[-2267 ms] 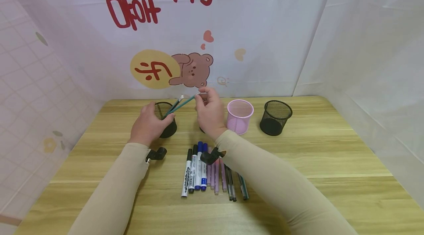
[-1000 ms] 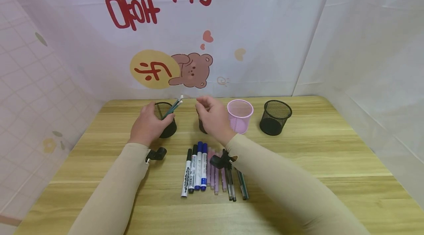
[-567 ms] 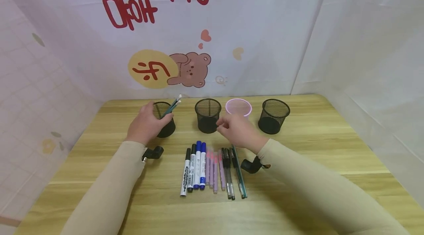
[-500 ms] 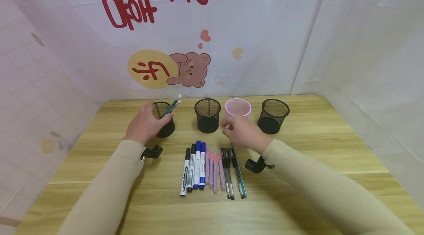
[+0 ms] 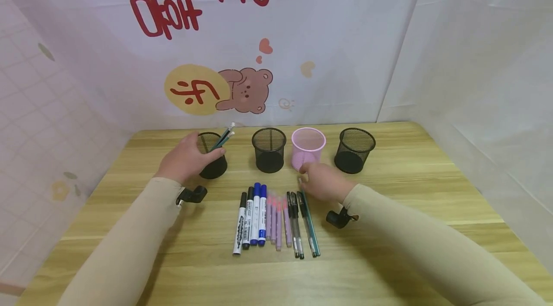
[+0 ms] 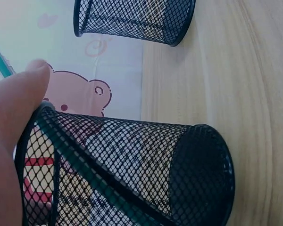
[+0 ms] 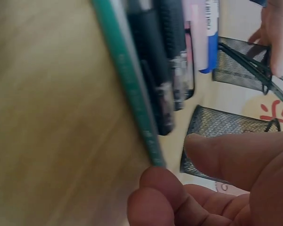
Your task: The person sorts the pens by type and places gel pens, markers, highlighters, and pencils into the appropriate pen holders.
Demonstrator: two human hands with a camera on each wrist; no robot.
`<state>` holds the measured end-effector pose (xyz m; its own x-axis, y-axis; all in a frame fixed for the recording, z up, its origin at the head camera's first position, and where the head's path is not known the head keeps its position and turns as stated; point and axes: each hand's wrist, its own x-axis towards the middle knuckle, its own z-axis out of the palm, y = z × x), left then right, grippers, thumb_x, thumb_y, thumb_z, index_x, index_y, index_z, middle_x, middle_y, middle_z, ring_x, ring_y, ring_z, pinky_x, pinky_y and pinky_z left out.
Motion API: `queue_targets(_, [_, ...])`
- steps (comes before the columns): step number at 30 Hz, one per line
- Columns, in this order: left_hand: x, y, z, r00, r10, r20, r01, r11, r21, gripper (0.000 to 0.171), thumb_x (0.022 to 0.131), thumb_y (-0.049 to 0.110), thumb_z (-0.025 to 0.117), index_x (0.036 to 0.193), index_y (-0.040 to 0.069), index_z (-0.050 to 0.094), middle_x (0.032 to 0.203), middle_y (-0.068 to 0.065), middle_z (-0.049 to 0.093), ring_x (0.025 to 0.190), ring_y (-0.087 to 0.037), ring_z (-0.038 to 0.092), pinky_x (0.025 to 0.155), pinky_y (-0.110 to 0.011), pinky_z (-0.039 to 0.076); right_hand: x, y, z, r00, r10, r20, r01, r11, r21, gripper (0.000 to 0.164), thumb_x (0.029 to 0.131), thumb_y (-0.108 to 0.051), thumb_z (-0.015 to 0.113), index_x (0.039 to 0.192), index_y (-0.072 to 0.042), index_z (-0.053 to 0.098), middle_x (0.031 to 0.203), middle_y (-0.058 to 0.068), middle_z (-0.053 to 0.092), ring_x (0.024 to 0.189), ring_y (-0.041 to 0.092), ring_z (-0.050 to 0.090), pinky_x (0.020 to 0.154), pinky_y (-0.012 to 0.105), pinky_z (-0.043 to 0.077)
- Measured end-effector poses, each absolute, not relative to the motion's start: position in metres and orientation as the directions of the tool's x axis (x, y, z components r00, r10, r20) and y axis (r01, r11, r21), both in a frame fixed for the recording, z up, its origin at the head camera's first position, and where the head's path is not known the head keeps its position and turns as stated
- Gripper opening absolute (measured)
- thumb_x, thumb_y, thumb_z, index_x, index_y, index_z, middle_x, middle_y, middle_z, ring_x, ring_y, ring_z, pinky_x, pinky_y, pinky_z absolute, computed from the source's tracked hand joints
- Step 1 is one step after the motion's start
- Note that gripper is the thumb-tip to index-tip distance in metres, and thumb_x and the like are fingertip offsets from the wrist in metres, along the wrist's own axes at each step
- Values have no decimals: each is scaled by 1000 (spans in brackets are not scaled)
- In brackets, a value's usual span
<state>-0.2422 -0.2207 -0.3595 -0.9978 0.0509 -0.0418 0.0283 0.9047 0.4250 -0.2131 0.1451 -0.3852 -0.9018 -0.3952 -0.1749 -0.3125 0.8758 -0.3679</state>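
Note:
At the far left my left hand [image 5: 183, 158] holds a black mesh pen cup [image 5: 214, 169], thumb at the near side of the rim. Dark green pencils [image 5: 223, 139] with white ends lean in that cup; the left wrist view shows them slanting through the mesh [image 6: 146, 146]. My right hand [image 5: 325, 182] is low over the table in front of the pink mesh cup [image 5: 307, 152]. Its fingertips touch the end of a green pencil [image 7: 127, 80] lying on the table, and the thumb [image 7: 226, 155] stands apart from them.
Left of the green pencil lie black gel pens [image 5: 294, 224], several pink-purple pens [image 5: 278, 227] and white markers with black or blue caps [image 5: 256, 219]. Two more black mesh cups, one in the middle [image 5: 270, 152] and one at right [image 5: 353, 152], stand along the back.
A second pencil, earlier in my right hand, now leans in the left cup. The right hand has moved right and down to the pencil on the table. My left hand stays on its cup.

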Motion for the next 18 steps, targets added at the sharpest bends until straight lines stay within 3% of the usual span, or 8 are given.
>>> queue_targets(4, [-244,-220,-356,-997,67,-37,46,911,411,131,79,97,50,164,-1,25,164,-27,36,144,-50,46,110,-70,45,-214,145,-391,-897,-402,-182,-326,883,-338,47,97,-24,73,135,1,63,115,18,76,104,31,72,98,52,58])
queue_targets(7, [-246,-219,-355,-995,96,-12,83,910,406,127,79,95,53,163,3,28,160,-24,41,138,-46,51,108,-68,47,-215,144,-392,-895,-405,-186,-334,885,-323,44,96,-23,74,131,0,64,107,14,76,95,27,70,95,50,59])
queue_targets(9, [-248,-219,-354,-993,121,3,112,910,398,125,79,93,55,162,4,30,157,-22,45,133,-42,53,107,-67,49,-215,144,-393,-895,-408,-182,-339,886,-318,40,95,-22,75,127,0,66,101,11,76,90,25,68,93,49,59])
queue_targets(15, [-254,-218,-356,-987,161,7,153,918,366,124,80,92,56,162,2,31,162,-24,41,139,-45,51,111,-68,46,-216,145,-394,-894,-415,-171,-347,881,-320,23,92,-19,74,110,-6,69,88,4,72,81,20,64,83,44,59])
queue_targets(18, [-256,-217,-360,-987,162,20,158,916,368,117,82,89,58,160,4,36,155,-22,49,129,-41,56,107,-66,49,-216,145,-394,-895,-412,-169,-344,881,-324,20,92,-18,74,107,-7,70,86,3,72,79,20,63,82,42,59])
